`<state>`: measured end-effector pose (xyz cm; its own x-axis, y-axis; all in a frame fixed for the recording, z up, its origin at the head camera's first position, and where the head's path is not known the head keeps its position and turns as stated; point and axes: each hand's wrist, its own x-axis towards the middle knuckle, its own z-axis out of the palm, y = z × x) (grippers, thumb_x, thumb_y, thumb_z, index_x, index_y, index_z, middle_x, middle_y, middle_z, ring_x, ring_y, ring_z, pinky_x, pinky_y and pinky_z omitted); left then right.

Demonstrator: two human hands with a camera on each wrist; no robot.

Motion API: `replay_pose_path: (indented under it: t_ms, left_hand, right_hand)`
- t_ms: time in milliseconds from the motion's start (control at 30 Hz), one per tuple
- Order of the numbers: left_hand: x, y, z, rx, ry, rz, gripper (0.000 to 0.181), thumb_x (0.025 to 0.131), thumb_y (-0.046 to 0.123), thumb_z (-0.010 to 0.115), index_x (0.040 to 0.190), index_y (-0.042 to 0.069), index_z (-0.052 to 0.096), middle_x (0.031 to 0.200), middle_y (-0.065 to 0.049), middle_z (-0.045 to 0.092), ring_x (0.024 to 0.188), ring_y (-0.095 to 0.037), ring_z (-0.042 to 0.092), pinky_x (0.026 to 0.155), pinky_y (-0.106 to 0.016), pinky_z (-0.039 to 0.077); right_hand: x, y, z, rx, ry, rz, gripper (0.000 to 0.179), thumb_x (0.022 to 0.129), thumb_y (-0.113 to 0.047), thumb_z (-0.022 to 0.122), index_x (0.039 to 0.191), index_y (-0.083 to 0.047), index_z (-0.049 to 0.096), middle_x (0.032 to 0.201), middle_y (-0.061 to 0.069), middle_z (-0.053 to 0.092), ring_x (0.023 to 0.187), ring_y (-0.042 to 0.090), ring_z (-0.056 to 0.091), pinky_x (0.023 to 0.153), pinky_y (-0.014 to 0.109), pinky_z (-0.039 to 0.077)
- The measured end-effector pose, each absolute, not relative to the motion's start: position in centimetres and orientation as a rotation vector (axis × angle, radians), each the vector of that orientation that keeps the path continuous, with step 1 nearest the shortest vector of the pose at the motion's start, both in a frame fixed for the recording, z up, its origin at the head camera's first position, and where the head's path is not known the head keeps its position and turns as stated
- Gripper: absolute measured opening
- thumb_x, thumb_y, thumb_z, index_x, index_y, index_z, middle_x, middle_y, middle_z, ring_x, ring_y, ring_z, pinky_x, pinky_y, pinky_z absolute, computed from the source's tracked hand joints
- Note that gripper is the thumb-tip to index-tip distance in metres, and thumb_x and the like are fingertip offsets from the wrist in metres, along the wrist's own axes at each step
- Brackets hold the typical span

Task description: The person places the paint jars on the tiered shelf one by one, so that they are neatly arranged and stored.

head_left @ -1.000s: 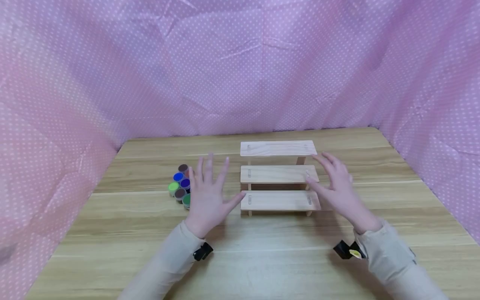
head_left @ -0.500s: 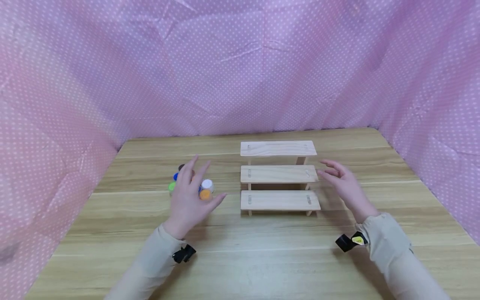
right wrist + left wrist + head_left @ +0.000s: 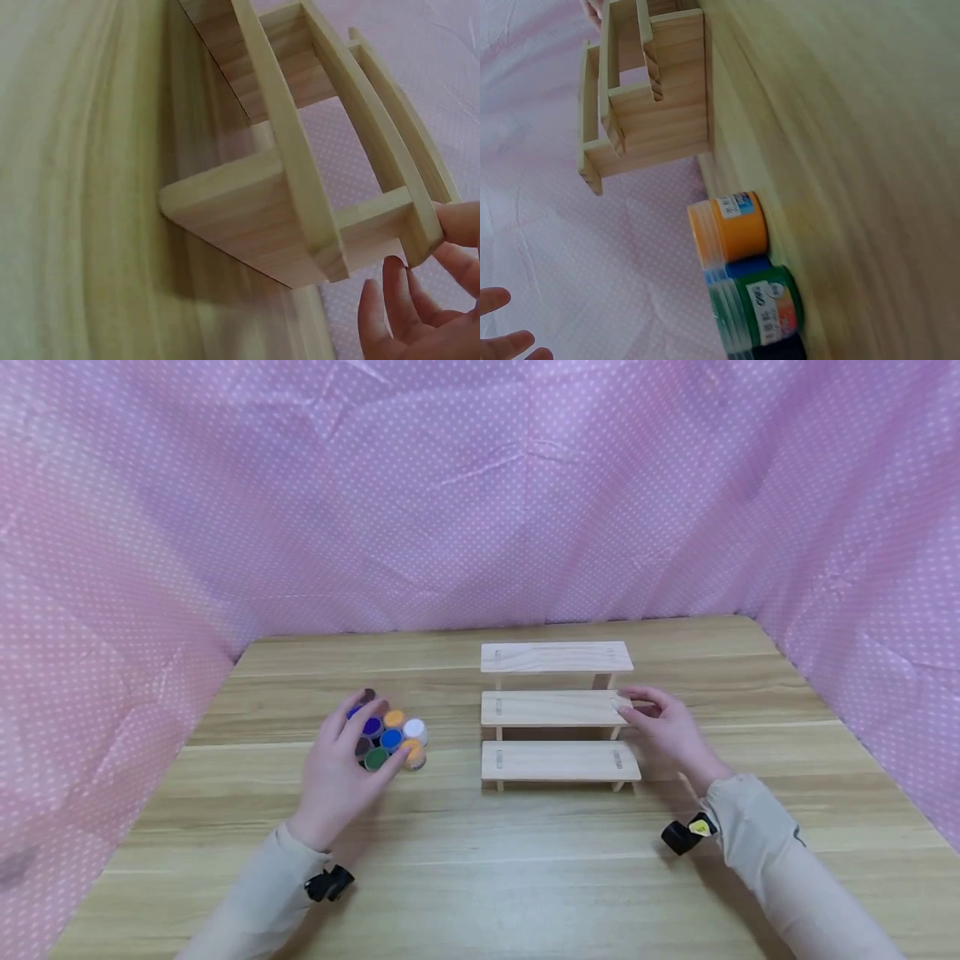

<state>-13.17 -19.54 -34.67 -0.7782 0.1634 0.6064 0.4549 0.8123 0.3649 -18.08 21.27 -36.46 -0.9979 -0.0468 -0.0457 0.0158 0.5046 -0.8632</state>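
A three-tier wooden shelf stand (image 3: 555, 708) stands on the table. My right hand (image 3: 671, 731) is at the right end of its middle board, pinching that end between thumb and fingers in the right wrist view (image 3: 427, 300). To the left stands a cluster of small paint pots: orange (image 3: 394, 719), white (image 3: 415, 732), blue (image 3: 391, 740) and green (image 3: 377, 759) among them. My left hand (image 3: 337, 777) hovers over the cluster's left side with fingers spread, partly hiding several pots. In the left wrist view, its fingertips (image 3: 510, 345) appear apart from the green pot (image 3: 761, 311).
The wood-grain table (image 3: 495, 877) carries both the stand and the pots. A pink dotted cloth (image 3: 480, 510) hangs behind the table and along both sides. Bare tabletop lies between the pots and the stand.
My left hand has moved left and down from beside the stand to the paint pots, uncovering the orange, white and blue ones. My right hand has closed in on the middle board's right end.
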Motion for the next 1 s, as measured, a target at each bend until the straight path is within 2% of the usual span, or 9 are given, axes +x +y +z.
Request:
replay_pose_path:
  t_ms: [100, 300, 367, 500, 600, 667, 733, 900, 1000]
  left_hand:
    - [-12.8, -20.0, -34.9, -0.443, -2.434, -0.648, 0.066, 0.066, 0.026, 0.083, 0.121, 0.001, 0.056, 0.132, -0.023, 0.048, 0.113, -0.039, 0.052, 0.079, -0.049, 0.053]
    - [-12.1, -21.0, -35.4, -0.404, -2.473, -0.634, 0.064, 0.068, 0.024, 0.081, 0.12, -0.003, 0.056, 0.131, -0.024, 0.049, 0.113, -0.04, 0.052, 0.088, -0.054, 0.048]
    - [-11.9, -21.2, -35.6, -0.384, -2.492, -0.644, 0.063, 0.069, 0.024, 0.08, 0.121, -0.003, 0.055, 0.131, -0.023, 0.048, 0.113, -0.039, 0.052, 0.087, -0.054, 0.049]
    - [-11.6, -21.4, -35.9, -0.346, -2.52, -0.659, 0.062, 0.07, 0.024, 0.081, 0.12, -0.004, 0.056, 0.125, -0.023, 0.05, 0.105, -0.038, 0.055, 0.082, -0.052, 0.05]
    - [-11.3, -21.2, -36.3, -0.315, -2.547, -0.664, 0.062, 0.07, 0.023, 0.081, 0.119, -0.004, 0.056, 0.12, -0.022, 0.051, 0.1, -0.036, 0.055, 0.081, -0.052, 0.051]
    - [-11.1, -21.0, -36.5, -0.303, -2.569, -0.662, 0.063, 0.07, 0.023, 0.081, 0.121, -0.004, 0.055, 0.116, -0.022, 0.051, 0.097, -0.035, 0.056, 0.079, -0.051, 0.051]
    - [-11.0, -20.9, -36.7, -0.298, -2.6, -0.659, 0.066, 0.071, 0.024, 0.08, 0.124, -0.004, 0.052, 0.114, -0.022, 0.05, 0.095, -0.034, 0.056, 0.078, -0.049, 0.052]
    - [-10.5, -20.8, -37.1, -0.253, -2.757, -0.701, 0.068, 0.076, 0.026, 0.077, 0.131, -0.002, 0.047, 0.113, -0.021, 0.05, 0.085, -0.028, 0.055, 0.062, -0.033, 0.049]
    - [-10.3, -20.7, -37.5, -0.2, -2.875, -0.74, 0.067, 0.079, 0.028, 0.074, 0.133, 0.0, 0.046, 0.119, -0.022, 0.05, 0.091, -0.031, 0.057, 0.067, -0.035, 0.052]
  right_hand:
    - [-18.2, 21.4, -36.3, -0.021, 2.631, -1.51, 0.051, 0.092, -0.026, 0.057, 0.135, -0.001, 0.043, 0.13, 0.025, 0.049, 0.105, 0.02, 0.054, 0.077, 0.012, 0.048]
    - [-18.6, 21.9, -36.1, 0.014, 2.461, -1.598, 0.055, 0.09, -0.02, 0.06, 0.137, -0.001, 0.038, 0.111, 0.01, 0.053, 0.08, 0.001, 0.056, 0.07, 0.022, 0.053]
    - [-18.7, 22.1, -36.1, 0.021, 2.371, -1.667, 0.055, 0.091, -0.017, 0.059, 0.137, 0.0, 0.036, 0.104, 0.001, 0.054, 0.078, -0.001, 0.056, 0.07, 0.02, 0.053]
    - [-18.9, 22.6, -36.3, 0.024, 2.147, -1.848, 0.038, 0.09, -0.013, 0.061, 0.125, -0.012, 0.047, 0.096, -0.008, 0.055, 0.081, 0.0, 0.058, 0.074, 0.019, 0.054]
    - [-19.0, 23.2, -36.4, 0.015, 2.01, -1.943, 0.029, 0.088, -0.011, 0.062, 0.111, -0.024, 0.051, 0.092, -0.009, 0.057, 0.082, 0.002, 0.058, 0.075, 0.02, 0.054]
    - [-19.0, 23.6, -36.5, 0.009, 1.968, -1.973, 0.028, 0.088, -0.01, 0.062, 0.109, -0.026, 0.052, 0.092, -0.009, 0.058, 0.082, 0.003, 0.059, 0.075, 0.02, 0.054]
    - [-18.9, 23.7, -36.5, 0.026, 1.958, -1.983, 0.03, 0.088, -0.01, 0.062, 0.111, -0.025, 0.052, 0.091, -0.009, 0.058, 0.08, 0.003, 0.059, 0.075, 0.02, 0.055]
    - [-18.7, 23.4, -36.6, 0.068, 1.966, -1.99, 0.033, 0.088, -0.009, 0.062, 0.117, -0.023, 0.051, 0.089, -0.009, 0.057, 0.076, 0.003, 0.06, 0.072, 0.018, 0.055]
    - [-18.5, 23.3, -36.7, 0.073, 1.976, -1.979, 0.034, 0.088, -0.011, 0.063, 0.117, -0.023, 0.051, 0.092, -0.008, 0.056, 0.079, 0.003, 0.059, 0.073, 0.018, 0.054]
